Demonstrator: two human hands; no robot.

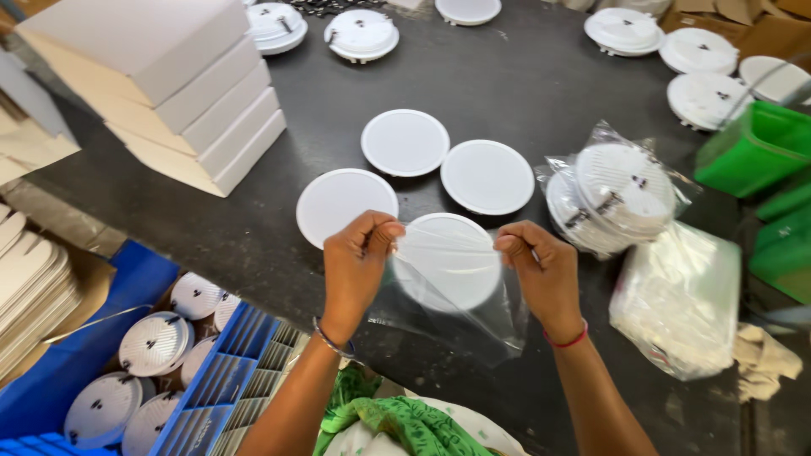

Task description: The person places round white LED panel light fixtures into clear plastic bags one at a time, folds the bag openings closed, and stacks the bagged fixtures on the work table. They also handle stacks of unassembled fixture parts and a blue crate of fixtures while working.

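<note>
Both hands, left (356,262) and right (541,268), pinch an empty bag (448,287) mouth open; one bagged lamp (612,196) lies beyond the right fingers, three discs (405,142) unbagged beyond.

stacked white boxes (182,84), green bin (752,148), blue crate (211,388) of discs

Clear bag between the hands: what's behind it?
Through the clear bag, pinched by left hand and right hand: a white round disc on the dark table. Its underside is hidden.
</note>
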